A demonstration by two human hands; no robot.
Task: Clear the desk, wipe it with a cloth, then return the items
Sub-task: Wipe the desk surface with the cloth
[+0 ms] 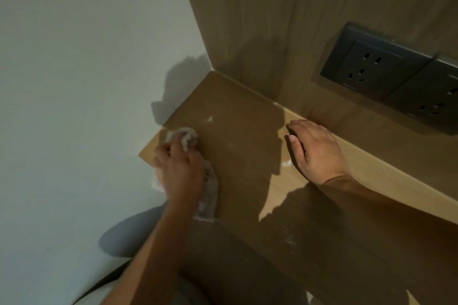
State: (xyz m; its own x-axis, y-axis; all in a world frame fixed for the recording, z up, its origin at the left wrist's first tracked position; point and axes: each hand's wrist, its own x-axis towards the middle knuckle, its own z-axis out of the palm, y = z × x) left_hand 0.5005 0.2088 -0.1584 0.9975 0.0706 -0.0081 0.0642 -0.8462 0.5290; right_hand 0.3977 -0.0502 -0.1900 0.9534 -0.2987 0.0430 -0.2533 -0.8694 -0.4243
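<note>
The left hand (179, 168) grips a crumpled pale cloth (184, 137) at the brown wooden desk's (243, 156) left edge. The right hand (313, 150) rests flat, fingers together. Push firmly over the white specks (210, 119).

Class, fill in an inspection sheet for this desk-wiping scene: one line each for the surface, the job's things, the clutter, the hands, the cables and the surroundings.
Surface: wooden desk, partly in shadow, with pale smudges at several spots.
Job's things: a whitish cloth, bunched, lying on the desk near its left edge under the left hand.
Clutter: nothing seen.
Hands: left hand grips the cloth against the desk; right hand rests flat on the desk near the back panel, fingers straight.
Cables: nothing seen.
Surroundings: pale wall to the left; wooden back panel carrying dark wall sockets with nothing plugged in.
</note>
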